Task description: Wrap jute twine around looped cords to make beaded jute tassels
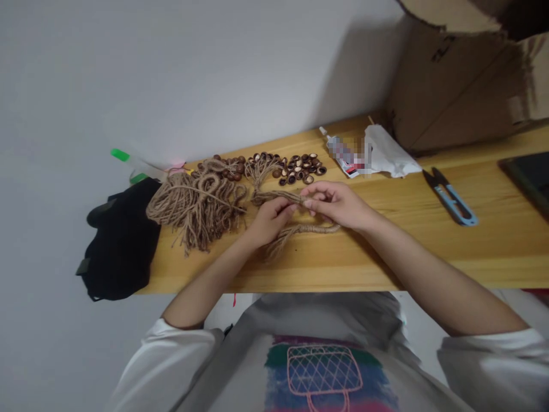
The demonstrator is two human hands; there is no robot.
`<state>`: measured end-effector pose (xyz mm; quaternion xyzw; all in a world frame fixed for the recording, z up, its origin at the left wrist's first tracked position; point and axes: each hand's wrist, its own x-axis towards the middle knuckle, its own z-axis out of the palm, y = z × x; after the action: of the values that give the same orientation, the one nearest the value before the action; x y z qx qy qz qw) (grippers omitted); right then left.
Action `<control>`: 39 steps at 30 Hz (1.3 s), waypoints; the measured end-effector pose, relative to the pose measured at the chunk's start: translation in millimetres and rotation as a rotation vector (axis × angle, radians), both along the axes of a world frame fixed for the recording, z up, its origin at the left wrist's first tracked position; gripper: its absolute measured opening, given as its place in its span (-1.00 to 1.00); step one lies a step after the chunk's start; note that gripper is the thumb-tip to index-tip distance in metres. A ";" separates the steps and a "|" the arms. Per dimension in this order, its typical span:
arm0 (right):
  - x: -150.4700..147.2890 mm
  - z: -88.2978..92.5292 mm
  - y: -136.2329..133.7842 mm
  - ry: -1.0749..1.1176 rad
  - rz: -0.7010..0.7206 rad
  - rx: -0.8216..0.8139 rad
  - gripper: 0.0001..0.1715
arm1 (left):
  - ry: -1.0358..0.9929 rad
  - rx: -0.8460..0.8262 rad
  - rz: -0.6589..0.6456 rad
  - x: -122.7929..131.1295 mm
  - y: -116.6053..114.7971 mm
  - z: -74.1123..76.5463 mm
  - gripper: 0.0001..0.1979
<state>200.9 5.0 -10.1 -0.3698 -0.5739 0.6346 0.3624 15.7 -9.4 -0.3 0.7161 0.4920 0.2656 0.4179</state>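
Note:
Between my two hands stretches a bundle of brown jute twine (273,196), its frayed end fanned out to the upper left. My left hand (273,219) pinches the bundle from below. On its other side, my right hand (332,203) grips the strands between thumb and fingers. Beneath the hands lies a wrapped jute cord (315,229) with a loose tassel at its left end. A big heap of jute twine (189,206) rests left of my left hand. Halved brown nut shells (300,167) are scattered just beyond my hands.
Thread snips (452,197) with blue handles lie to the right. Behind them are a glue tube (343,157) and a white pouch (388,151). A cardboard box (454,91) stands at the back right. Black cloth (124,240) hangs over the left edge of the wooden table (364,266).

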 end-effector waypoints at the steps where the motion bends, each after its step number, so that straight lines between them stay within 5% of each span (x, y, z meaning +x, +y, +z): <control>1: -0.2 0.2 0.1 0.001 -0.011 0.000 -0.68 | 0.019 0.035 0.011 0.6 0.4 -0.3 -0.80; 10: -8.1 -2.6 -4.0 -0.010 -0.133 0.052 -0.69 | 0.247 0.212 -0.129 -0.7 -7.2 8.2 -0.72; 17: -14.3 -7.3 -12.8 -0.385 -0.287 0.408 -0.75 | 0.468 0.293 -0.197 -4.5 -12.1 11.9 -0.76; 30: -22.2 6.4 -26.3 -1.047 -0.112 0.550 -0.62 | 0.803 0.440 -0.437 -11.4 -13.8 11.5 -0.74; 39: -23.0 7.1 -27.1 -1.150 0.038 0.606 -0.61 | 1.213 0.333 -0.497 -1.9 -22.2 38.7 -0.72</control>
<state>177.9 -22.1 -2.9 -0.5218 -0.8361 0.1518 0.0744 13.9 -31.5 38.3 0.8851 0.4127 -0.2151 0.0003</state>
